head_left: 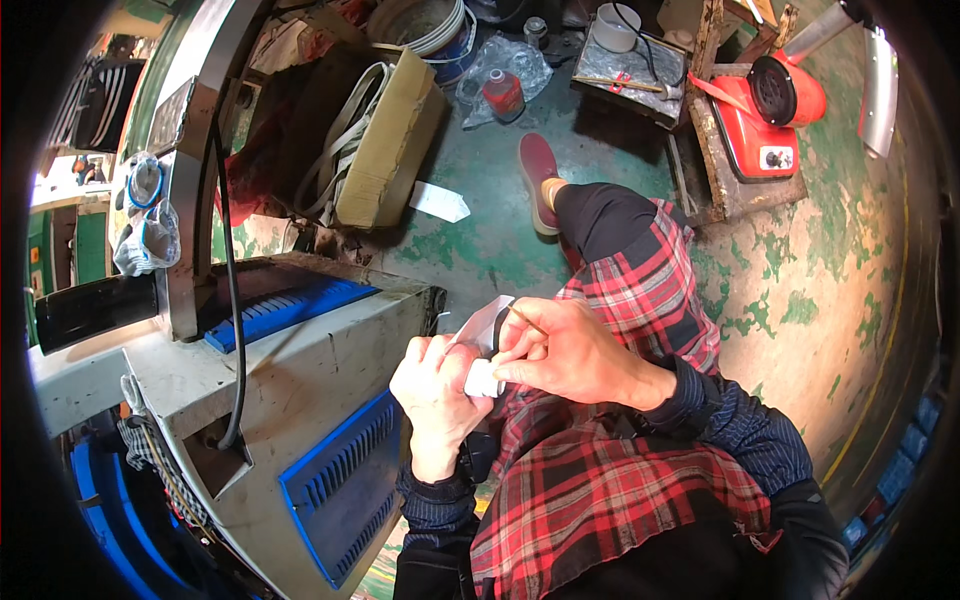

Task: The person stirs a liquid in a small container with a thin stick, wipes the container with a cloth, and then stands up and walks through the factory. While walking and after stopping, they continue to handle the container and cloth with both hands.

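The left hand (pixel 438 390) grips a small, smooth white, rounded piece (pixel 484 379) beside the grey metal cabinet's (pixel 300 365) right corner; the right hand (pixel 575 352) pinches its edge. Beyond the cabinet's far edge stands a brown cardboard box (pixel 400 145).

White object (pixel 484 380), partly hidden by left hand (pixel 432 388) and right hand (pixel 580 352), of unclear kind; thin brownish item (pixel 526 318) at right hand, too small to tell; pail (pixel 452 42), cut off by upper edge; red appliance (pixel 745 140), with markings at dial (pixel 773 158) too small to read; blue curved parts (pixel 95 495), lost in dark lower-left rim; blue packs (pixel 912 442), blurred at right rim; left sleeve (pixel 432 548), cut off by lower edge
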Motion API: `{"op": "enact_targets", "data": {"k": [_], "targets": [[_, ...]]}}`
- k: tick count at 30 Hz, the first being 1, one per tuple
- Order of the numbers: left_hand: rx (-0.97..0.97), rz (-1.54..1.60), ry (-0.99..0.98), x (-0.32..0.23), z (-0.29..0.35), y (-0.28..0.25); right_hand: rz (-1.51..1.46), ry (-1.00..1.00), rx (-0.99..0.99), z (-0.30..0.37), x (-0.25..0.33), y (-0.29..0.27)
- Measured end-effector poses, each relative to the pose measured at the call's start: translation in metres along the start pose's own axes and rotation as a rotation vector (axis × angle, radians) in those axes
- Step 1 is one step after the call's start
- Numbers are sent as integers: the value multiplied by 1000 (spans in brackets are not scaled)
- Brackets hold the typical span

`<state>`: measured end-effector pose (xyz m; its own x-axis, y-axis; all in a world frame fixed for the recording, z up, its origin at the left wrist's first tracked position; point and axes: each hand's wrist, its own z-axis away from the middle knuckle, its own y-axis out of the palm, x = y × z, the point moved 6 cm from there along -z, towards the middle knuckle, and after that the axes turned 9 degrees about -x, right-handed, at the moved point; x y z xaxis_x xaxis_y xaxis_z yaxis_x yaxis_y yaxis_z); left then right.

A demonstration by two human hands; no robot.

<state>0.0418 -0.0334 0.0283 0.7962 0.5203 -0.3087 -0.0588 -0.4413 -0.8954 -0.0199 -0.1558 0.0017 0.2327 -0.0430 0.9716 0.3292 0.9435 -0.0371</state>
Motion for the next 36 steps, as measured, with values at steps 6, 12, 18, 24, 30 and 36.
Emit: {"op": "enact_targets", "data": {"k": [6, 12, 18, 24, 30, 36], "targets": [[-15, 11, 5, 0, 1, 1, -39, 11, 37, -1, -1, 1], [-25, 14, 20, 0, 2, 0, -20, -25, 16, -1, -1, 0], [-43, 12, 22, -1, 0, -1, -93, 26, -43, -2, 0, -4], [-86, -42, 73, -3, -4, -6, -129, 81, 41, 0, 1, -1], [-100, -79, 103, -5, -6, -8, -123, 54, 38, -1, 0, -1], [-129, -28, 72, -3, -3, -5, -68, 29, 33, -1, 1, -1]]}}
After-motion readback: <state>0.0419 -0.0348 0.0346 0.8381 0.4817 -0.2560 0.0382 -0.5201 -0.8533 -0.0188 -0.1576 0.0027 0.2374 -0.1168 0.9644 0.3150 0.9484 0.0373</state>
